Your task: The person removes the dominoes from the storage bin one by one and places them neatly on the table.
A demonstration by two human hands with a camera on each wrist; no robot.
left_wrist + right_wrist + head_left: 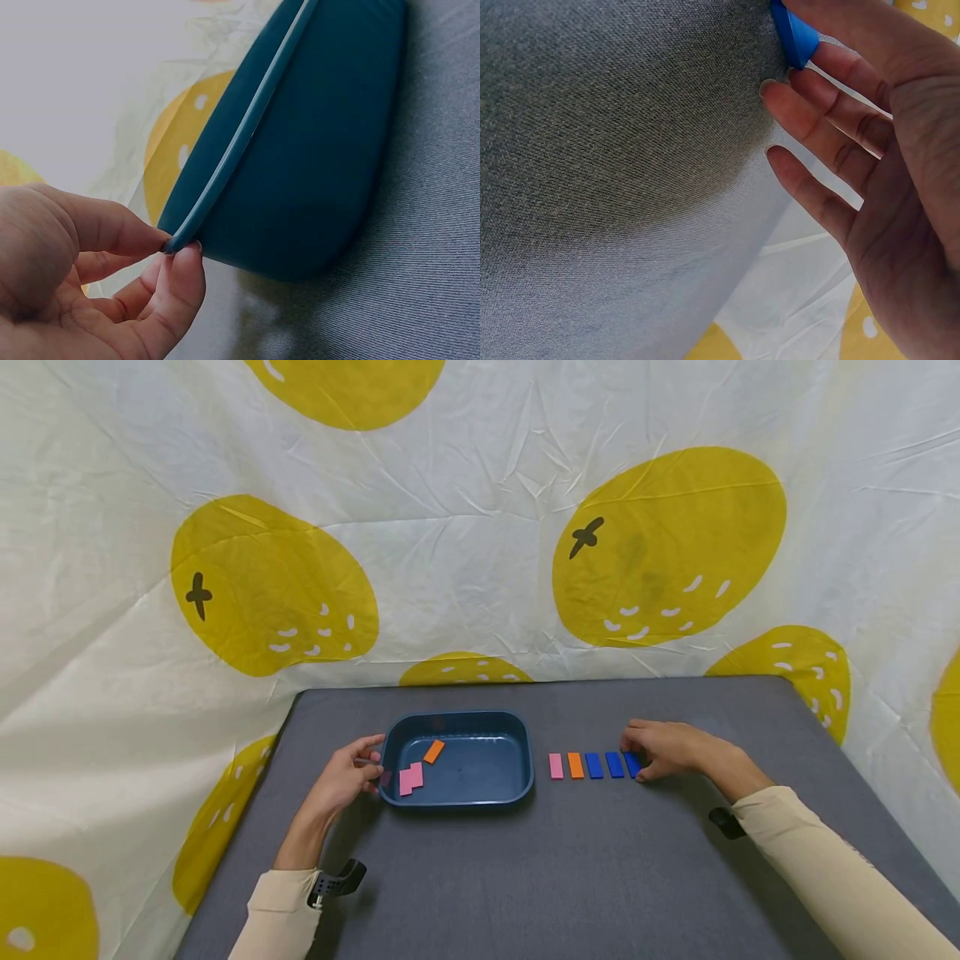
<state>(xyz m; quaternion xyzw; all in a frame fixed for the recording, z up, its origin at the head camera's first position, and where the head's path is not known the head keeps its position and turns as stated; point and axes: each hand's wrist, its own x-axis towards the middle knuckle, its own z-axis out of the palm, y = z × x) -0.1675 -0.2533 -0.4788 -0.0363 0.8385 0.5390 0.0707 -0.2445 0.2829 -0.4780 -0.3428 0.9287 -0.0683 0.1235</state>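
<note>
Item: one blue tray [472,770], sitting on the grey table [510,877]; the left hand [347,778] is pinching its left rim, grip narrow. Contents, lying toward that end: two pink tiles [406,783], one orange tile [433,752]. To the person's right, I am seeing a row running: pink row tile [556,766], orange row tile [575,766], two blue tiles [615,765], then the end blue tile [632,764], which the right hand [667,747] is holding between thumb and fingers.

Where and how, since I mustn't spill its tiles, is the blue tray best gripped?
Probably by the tray's rim at both short ends, from left and right, to stay level: its thin edge suits a pinch. The left hand pinches the left end; the right end is uncovered.
</note>
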